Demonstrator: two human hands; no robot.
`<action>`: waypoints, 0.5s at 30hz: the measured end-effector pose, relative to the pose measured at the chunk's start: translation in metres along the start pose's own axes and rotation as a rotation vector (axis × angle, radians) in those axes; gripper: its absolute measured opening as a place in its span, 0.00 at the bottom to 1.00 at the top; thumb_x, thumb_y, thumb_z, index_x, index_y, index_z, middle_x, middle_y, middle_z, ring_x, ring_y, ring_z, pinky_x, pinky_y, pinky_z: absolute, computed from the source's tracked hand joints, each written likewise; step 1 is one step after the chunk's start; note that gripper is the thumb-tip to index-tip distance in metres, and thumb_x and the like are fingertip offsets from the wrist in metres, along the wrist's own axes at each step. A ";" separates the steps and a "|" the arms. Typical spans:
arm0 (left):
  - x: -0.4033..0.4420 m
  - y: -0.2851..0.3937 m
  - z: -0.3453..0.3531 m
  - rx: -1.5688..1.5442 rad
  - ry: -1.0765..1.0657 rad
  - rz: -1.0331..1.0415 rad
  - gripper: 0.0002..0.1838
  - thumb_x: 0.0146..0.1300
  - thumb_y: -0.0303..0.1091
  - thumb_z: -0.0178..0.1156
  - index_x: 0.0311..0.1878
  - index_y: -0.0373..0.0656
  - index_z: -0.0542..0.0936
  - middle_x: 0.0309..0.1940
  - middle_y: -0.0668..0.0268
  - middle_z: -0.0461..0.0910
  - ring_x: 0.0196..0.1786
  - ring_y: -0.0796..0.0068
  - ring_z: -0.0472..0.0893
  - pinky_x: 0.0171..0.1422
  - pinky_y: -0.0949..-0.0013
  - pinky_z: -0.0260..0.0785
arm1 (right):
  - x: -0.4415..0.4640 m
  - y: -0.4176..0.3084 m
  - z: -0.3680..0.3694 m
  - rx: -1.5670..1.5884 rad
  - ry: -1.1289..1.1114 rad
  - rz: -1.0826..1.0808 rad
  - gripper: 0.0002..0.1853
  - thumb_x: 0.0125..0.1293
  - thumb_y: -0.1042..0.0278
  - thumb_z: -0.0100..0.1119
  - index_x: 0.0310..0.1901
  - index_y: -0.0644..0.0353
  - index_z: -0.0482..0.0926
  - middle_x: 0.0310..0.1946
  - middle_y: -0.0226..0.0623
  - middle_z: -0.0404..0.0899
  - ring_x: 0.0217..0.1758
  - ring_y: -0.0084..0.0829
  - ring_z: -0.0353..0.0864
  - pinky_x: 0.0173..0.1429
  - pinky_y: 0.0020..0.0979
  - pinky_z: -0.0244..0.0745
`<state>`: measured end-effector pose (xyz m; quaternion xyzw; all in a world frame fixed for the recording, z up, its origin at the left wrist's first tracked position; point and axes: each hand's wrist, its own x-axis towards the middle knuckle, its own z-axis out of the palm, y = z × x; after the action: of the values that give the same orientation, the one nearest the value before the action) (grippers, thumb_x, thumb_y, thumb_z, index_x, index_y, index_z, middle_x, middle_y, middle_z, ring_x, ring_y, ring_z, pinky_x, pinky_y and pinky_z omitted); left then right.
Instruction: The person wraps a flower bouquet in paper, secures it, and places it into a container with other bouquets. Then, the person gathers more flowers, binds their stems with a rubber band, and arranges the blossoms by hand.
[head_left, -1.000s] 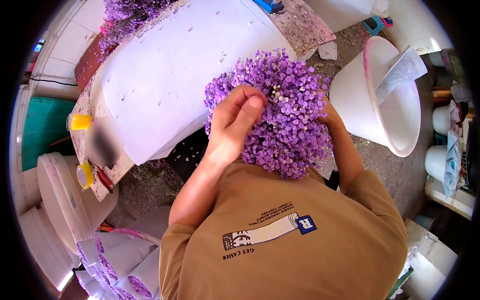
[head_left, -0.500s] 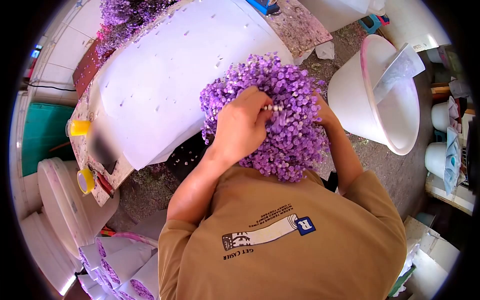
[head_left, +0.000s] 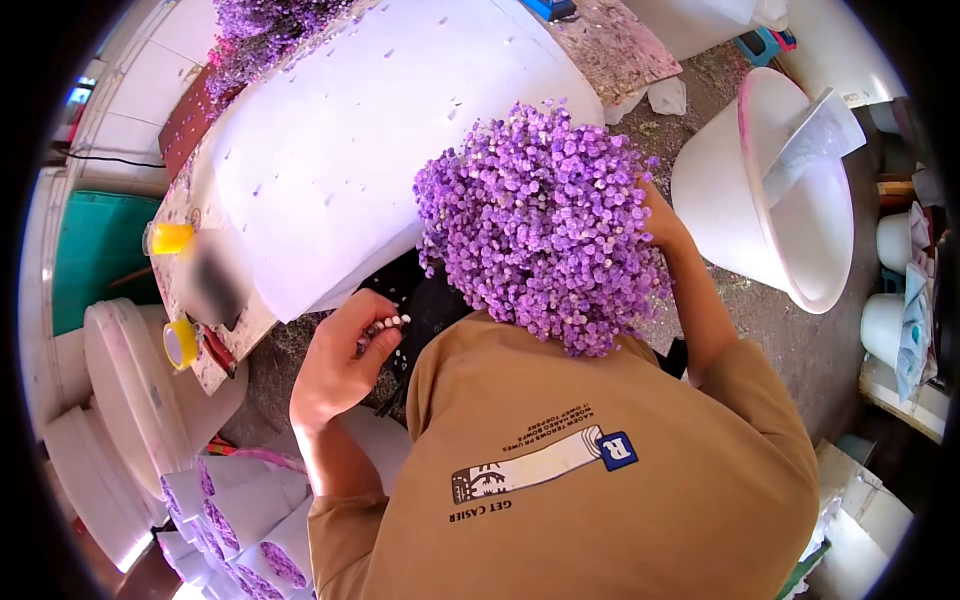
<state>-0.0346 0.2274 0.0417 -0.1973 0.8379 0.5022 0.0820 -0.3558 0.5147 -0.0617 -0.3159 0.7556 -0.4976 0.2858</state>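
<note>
A full, round bunch of purple baby's breath [head_left: 540,230] stands in front of my chest, a few paler blossoms among the purple. My right hand [head_left: 655,218] is at the bunch's right side and holds it; most of its fingers are hidden behind the flowers. Down to the left, apart from the bunch, my left hand [head_left: 348,350] is closed with fingers curled. Small whitish flower buds [head_left: 395,321] stick out between its thumb and fingers.
A white sheet [head_left: 390,120] strewn with petals covers the table, with more purple flowers [head_left: 265,45] at its far left. Yellow tape rolls [head_left: 181,344] lie at the table's left edge. A large white tub [head_left: 730,190] stands right; paper-wrapped bunches [head_left: 235,510] are at lower left.
My left hand has drawn away from the top of the bunch, down and to the left, with whitish buds in its fingers. My right hand stays at the bunch.
</note>
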 end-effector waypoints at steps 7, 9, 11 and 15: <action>0.012 0.024 0.027 0.254 0.418 0.274 0.08 0.59 0.24 0.69 0.42 0.37 0.86 0.48 0.59 0.84 0.50 0.55 0.82 0.57 0.58 0.72 | 0.002 -0.009 0.004 -0.030 -0.034 -0.038 0.30 0.62 0.74 0.65 0.68 0.69 0.73 0.63 0.49 0.82 0.65 0.36 0.79 0.74 0.37 0.67; 0.032 0.053 0.050 -0.005 0.425 0.395 0.08 0.58 0.20 0.70 0.41 0.36 0.86 0.42 0.60 0.83 0.46 0.56 0.81 0.56 0.59 0.72 | 0.002 -0.025 0.006 -0.063 -0.019 -0.027 0.30 0.62 0.74 0.65 0.67 0.69 0.74 0.62 0.48 0.82 0.65 0.36 0.79 0.74 0.37 0.67; 0.058 0.076 0.069 0.068 0.443 0.624 0.09 0.56 0.19 0.71 0.41 0.37 0.86 0.39 0.60 0.82 0.44 0.58 0.81 0.53 0.60 0.71 | 0.002 -0.022 0.006 -0.030 -0.053 -0.052 0.29 0.62 0.74 0.65 0.66 0.69 0.75 0.61 0.47 0.83 0.64 0.34 0.79 0.73 0.37 0.68; 0.095 0.087 0.090 0.296 0.434 0.855 0.15 0.49 0.21 0.65 0.43 0.42 0.86 0.37 0.64 0.76 0.42 0.63 0.77 0.44 0.60 0.64 | 0.003 -0.002 0.002 0.086 -0.075 0.014 0.28 0.62 0.75 0.65 0.66 0.68 0.76 0.61 0.45 0.83 0.64 0.34 0.79 0.74 0.37 0.67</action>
<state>-0.1618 0.3186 0.0370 0.0778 0.9038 0.3140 -0.2802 -0.3559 0.5111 -0.0609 -0.3164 0.7246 -0.5153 0.3305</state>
